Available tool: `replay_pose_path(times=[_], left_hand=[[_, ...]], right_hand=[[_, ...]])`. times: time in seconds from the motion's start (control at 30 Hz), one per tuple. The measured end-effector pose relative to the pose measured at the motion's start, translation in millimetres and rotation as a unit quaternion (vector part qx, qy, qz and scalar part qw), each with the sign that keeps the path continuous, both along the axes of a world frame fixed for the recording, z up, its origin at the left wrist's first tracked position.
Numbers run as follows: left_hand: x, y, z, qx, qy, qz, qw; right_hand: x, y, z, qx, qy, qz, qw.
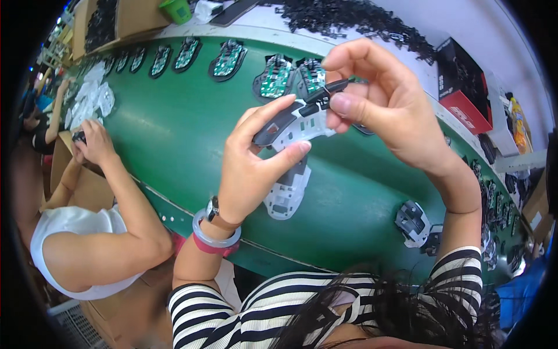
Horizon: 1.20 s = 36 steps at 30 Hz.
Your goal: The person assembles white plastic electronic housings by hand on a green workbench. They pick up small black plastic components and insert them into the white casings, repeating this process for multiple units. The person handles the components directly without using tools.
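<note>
Above the green table, my left hand point(249, 160) grips a curved mouse shell point(299, 129), dark on its outer side and pale grey inside. The thumb presses the pale inner face while the fingers lie along the dark side. At the shell's far end, my right hand point(395, 102) pinches a slim black plastic piece point(336, 86) between thumb and fingers. That piece touches the shell; whether it is fixed to it I cannot tell. Below my left hand, another pale mouse shell point(285, 200) lies on the table, partly covered by the hand.
Mouse bases with green circuit boards point(228, 60) line the far side of the green table point(174, 128). More shells point(413, 223) lie near my right forearm. Loose black parts point(349, 20) cover the back ledge beside a black-and-red box point(463, 87). A co-worker point(87, 244) works at the left.
</note>
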<state>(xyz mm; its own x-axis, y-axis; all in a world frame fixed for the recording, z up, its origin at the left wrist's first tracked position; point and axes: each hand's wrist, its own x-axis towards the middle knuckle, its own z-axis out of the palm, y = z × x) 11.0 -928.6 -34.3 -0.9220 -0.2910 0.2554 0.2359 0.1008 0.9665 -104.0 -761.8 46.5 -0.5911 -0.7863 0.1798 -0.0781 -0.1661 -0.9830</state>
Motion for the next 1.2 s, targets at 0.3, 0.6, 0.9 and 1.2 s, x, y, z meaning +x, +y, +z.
replay_pose_path(times=[0.3,0.6,0.9,1.2], left_hand=[[2.9,-13.7,-7.9,0.045,-0.02,-0.028,0.998],[3.1,-22.5,-7.6,-0.106,-0.014,-0.04,0.993],[4.9,-12.9,-5.6,0.074,-0.01,0.025,0.997],[-24.1,-29.7,-1.6,-0.035,-0.036,-0.037,0.998]], right_hand=[[5.3,-10.4,-24.2,0.158,0.365,-0.047,0.916],[2.8,-10.1,-23.6,0.199,0.481,-0.028,0.854],[2.0,-19.0,-51.3,0.184,0.294,0.001,0.938],[-9.7,-15.5,-55.2,0.194,0.277,-0.009,0.941]])
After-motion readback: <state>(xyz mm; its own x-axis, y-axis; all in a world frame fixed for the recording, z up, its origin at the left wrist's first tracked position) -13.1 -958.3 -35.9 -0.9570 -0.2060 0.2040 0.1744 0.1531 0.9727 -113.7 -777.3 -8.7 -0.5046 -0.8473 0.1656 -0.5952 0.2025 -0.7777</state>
